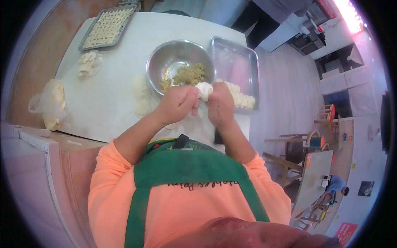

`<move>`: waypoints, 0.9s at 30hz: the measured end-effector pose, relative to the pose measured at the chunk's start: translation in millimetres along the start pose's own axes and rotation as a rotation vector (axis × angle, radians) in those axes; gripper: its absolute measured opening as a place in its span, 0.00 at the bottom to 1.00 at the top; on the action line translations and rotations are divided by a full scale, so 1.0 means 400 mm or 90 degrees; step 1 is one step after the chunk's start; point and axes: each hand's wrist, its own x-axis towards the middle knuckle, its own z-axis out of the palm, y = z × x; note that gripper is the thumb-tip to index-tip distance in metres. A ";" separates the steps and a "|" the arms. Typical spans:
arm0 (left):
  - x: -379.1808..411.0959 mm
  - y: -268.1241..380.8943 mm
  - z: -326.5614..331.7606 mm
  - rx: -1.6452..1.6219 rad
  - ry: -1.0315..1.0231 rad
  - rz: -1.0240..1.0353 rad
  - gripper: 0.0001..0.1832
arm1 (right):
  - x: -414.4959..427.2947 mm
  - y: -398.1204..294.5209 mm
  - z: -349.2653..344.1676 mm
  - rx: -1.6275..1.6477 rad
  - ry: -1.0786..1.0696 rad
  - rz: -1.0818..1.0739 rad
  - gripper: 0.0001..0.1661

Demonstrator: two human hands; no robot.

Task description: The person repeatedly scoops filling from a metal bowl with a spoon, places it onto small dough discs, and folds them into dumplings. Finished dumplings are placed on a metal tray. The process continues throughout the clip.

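A piece of white dough [204, 91], gathered into a small bundle, is pinched between my left hand [178, 104] and my right hand [221, 104]. Both hands hover over the near rim of a steel mixing bowl [156, 55], where a clump of yellowish-green filling [190, 74] lies. Right of the bowl, a metal tray [256, 68] bears several white dough pieces [243, 99] along its near side, partly behind my right hand. Flattened dough rounds [142, 96] lie overlapped in a row left of the bowl. Another round [171, 126] shows partly beneath my left forearm.
A tray of lattice-patterned dough [108, 28] sits at the table's far left. Dough in plastic [89, 64] and a plastic bag [53, 105] lie nearer. A dark flat object [219, 136] lies by my right forearm. One person [266, 15] stands beyond the table; another is far right.
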 end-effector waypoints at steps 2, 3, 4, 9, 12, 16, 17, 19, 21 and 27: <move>0.013 0.008 0.000 0.120 0.017 0.084 0.21 | -0.001 -0.003 0.003 0.035 0.032 -0.005 0.14; 0.016 0.012 0.001 0.179 0.025 0.126 0.22 | 0.002 -0.006 0.005 0.052 0.049 -0.001 0.14; 0.013 0.020 0.001 0.191 0.021 0.087 0.21 | 0.001 -0.009 0.006 0.068 0.066 0.002 0.14; -0.006 0.038 0.007 -0.170 -0.060 -0.077 0.16 | -0.012 -0.002 -0.002 0.070 0.065 0.029 0.14; -0.005 0.047 0.044 -0.221 -0.015 -0.045 0.18 | -0.008 -0.006 -0.007 0.044 0.112 0.004 0.12; -0.007 0.043 0.038 -0.150 -0.039 -0.070 0.21 | -0.016 -0.007 -0.015 0.021 0.121 -0.022 0.11; -0.008 0.044 0.038 -0.120 -0.030 -0.062 0.21 | -0.019 -0.004 -0.017 0.037 0.111 -0.028 0.11; -0.009 0.049 0.038 -0.064 -0.008 -0.042 0.21 | -0.023 0.000 -0.019 0.067 0.103 -0.039 0.12; -0.007 0.058 0.043 -0.013 0.019 -0.016 0.22 | -0.014 -0.017 -0.028 0.065 0.094 -0.019 0.11; 0.009 0.034 0.059 0.198 0.053 0.086 0.22 | -0.003 -0.035 -0.033 0.084 0.081 0.095 0.09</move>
